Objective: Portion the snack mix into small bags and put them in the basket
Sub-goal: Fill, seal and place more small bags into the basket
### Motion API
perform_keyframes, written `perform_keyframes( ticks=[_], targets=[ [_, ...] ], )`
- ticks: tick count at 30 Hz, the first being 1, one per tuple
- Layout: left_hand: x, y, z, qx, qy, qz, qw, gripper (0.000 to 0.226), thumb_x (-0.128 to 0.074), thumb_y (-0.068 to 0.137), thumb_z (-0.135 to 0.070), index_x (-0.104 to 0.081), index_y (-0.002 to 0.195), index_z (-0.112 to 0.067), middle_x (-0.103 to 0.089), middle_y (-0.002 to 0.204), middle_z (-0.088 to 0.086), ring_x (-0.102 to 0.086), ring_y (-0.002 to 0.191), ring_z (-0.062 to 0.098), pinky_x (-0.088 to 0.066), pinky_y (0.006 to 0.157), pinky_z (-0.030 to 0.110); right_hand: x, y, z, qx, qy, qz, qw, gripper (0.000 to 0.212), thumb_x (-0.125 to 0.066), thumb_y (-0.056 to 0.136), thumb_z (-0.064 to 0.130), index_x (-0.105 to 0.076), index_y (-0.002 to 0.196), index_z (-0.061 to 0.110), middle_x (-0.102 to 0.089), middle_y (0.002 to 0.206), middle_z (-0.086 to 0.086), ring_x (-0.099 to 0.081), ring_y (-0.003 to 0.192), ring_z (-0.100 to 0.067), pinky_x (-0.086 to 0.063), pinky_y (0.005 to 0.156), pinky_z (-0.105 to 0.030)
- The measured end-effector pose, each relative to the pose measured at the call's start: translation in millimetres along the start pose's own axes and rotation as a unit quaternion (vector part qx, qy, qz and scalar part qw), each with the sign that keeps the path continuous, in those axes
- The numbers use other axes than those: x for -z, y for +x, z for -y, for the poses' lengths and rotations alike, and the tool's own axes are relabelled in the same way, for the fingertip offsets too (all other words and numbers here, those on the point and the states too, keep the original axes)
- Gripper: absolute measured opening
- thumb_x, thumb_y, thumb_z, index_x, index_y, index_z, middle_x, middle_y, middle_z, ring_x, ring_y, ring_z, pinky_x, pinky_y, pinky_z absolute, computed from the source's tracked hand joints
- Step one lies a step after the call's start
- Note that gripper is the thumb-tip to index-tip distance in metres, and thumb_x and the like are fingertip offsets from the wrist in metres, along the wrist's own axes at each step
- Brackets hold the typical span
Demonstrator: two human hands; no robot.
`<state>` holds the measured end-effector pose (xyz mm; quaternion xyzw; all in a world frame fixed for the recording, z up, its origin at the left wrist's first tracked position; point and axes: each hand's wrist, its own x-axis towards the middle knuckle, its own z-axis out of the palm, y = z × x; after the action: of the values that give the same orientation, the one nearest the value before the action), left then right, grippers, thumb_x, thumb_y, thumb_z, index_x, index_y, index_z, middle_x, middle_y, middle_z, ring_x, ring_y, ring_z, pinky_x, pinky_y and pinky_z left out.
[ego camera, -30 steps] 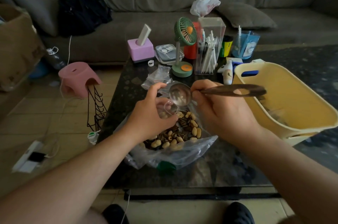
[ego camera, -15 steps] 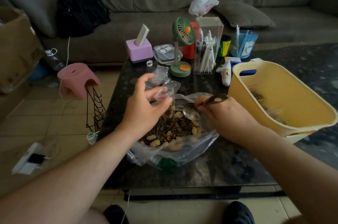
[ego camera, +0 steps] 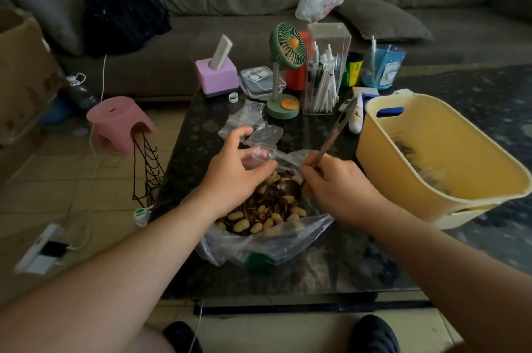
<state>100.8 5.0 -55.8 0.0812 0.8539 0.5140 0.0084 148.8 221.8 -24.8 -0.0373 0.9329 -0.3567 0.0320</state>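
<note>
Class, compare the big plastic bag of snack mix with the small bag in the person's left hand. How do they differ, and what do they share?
The big plastic bag lies on the table, open and heaped with snack mix; the small bag is held up above it in the left hand. The big bag is far larger. How full the small bag is cannot be told. Both are clear plastic.

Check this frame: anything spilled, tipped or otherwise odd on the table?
No snack mix shows outside its large bag. The one oddity: the yellow basket sits tilted, its near end overhanging the table edge.
</note>
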Motion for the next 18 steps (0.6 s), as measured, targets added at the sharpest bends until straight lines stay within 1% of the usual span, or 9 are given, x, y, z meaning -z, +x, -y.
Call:
perform_keyframes(
  ticks=[2,4,5,7,9,10,12,16,18],
  targets=[
    [2.1,2.1,2.3,0.014,-0.03,-0.001,0.999,0.075,-0.087,0.084,-0.043,-0.042,0.145,-0.044,-0.075,0.127,-0.01,-0.07,0.111,0.0,-0.055,0.102,0.031,-0.6,0.9,-0.5,-0.034,0.042,0.006,0.999,0.017,-0.049,0.108,0.039,-0.064,0.104,0.033,-0.073,0.088,0.01,-0.067,0.073,0.001,-0.046,0.059,-0.016],
    [5.7,3.3,2.8,0.017,-0.047,0.004,0.999,0.07,-0.087,0.085,-0.04,-0.045,0.14,-0.047,-0.077,0.121,-0.012,-0.072,0.111,0.002,-0.055,0.107,0.044,3.8,0.8,-1.1,-0.048,0.046,-0.016,0.998,0.016,-0.05,0.108,0.038,-0.065,0.107,0.033,-0.073,0.09,0.009,-0.068,0.077,-0.002,-0.048,0.062,-0.02],
    [8.1,3.7,1.8,0.011,-0.045,0.009,0.999,0.068,-0.087,0.086,-0.038,-0.044,0.138,-0.047,-0.078,0.118,-0.015,-0.072,0.11,0.002,-0.056,0.106,0.046,8.2,0.5,-1.0,-0.044,0.038,-0.034,0.998,0.016,-0.05,0.108,0.038,-0.065,0.106,0.033,-0.073,0.089,0.009,-0.068,0.08,-0.005,-0.049,0.064,-0.023],
    [13.4,3.3,-1.5,-0.014,-0.015,0.015,1.0,0.068,-0.086,0.087,-0.036,-0.043,0.138,-0.047,-0.077,0.111,-0.023,-0.072,0.107,-0.002,-0.056,0.103,0.037,19.0,-1.7,0.6,-0.019,0.021,-0.068,0.997,0.016,-0.05,0.108,0.035,-0.065,0.102,0.032,-0.072,0.085,0.009,-0.067,0.077,-0.004,-0.048,0.063,-0.023],
    [17.4,0.3,-3.7,-0.043,0.038,0.022,0.998,0.073,-0.087,0.085,-0.037,-0.042,0.141,-0.045,-0.075,0.103,-0.03,-0.069,0.107,-0.008,-0.053,0.097,0.023,30.2,-5.6,4.5,0.018,-0.007,-0.085,0.996,0.014,-0.051,0.108,0.034,-0.064,0.102,0.032,-0.07,0.083,0.01,-0.065,0.073,0.0,-0.046,0.059,-0.015],
    [17.8,-1.7,-4.7,-0.051,0.06,0.029,0.996,0.076,-0.088,0.084,-0.038,-0.042,0.143,-0.045,-0.071,0.102,-0.034,-0.067,0.107,-0.01,-0.052,0.095,0.019,34.8,-7.6,6.2,0.037,-0.026,-0.086,0.995,0.013,-0.051,0.108,0.034,-0.063,0.103,0.033,-0.07,0.082,0.01,-0.064,0.073,0.002,-0.046,0.058,-0.014],
    [16.4,-5.4,-5.0,-0.065,0.089,0.045,0.993,0.08,-0.089,0.082,-0.041,-0.04,0.145,-0.047,-0.067,0.107,-0.036,-0.068,0.107,-0.009,-0.056,0.094,0.021,40.7,-10.7,8.5,0.06,-0.053,-0.089,0.993,0.013,-0.051,0.107,0.035,-0.062,0.102,0.036,-0.069,0.081,0.011,-0.063,0.075,0.002,-0.048,0.062,-0.016],
    [10.8,-9.5,-8.6,-0.095,0.131,0.064,0.985,0.083,-0.088,0.083,-0.042,-0.036,0.147,-0.048,-0.066,0.124,-0.027,-0.074,0.103,0.008,-0.06,0.097,0.031,48.4,-14.0,12.8,0.066,-0.011,-0.144,0.987,0.016,-0.051,0.107,0.035,-0.064,0.097,0.031,-0.071,0.077,0.007,-0.069,0.07,-0.007,-0.059,0.072,-0.04],
    [7.8,-10.8,-10.7,-0.098,0.139,0.063,0.983,0.085,-0.088,0.082,-0.042,-0.035,0.148,-0.048,-0.068,0.131,-0.021,-0.072,0.108,0.006,-0.058,0.101,0.033,50.8,-16.3,18.0,0.079,0.01,-0.179,0.981,0.018,-0.052,0.106,0.032,-0.064,0.093,0.03,-0.071,0.074,0.005,-0.068,0.068,-0.007,-0.058,0.071,-0.038]
  ],
)
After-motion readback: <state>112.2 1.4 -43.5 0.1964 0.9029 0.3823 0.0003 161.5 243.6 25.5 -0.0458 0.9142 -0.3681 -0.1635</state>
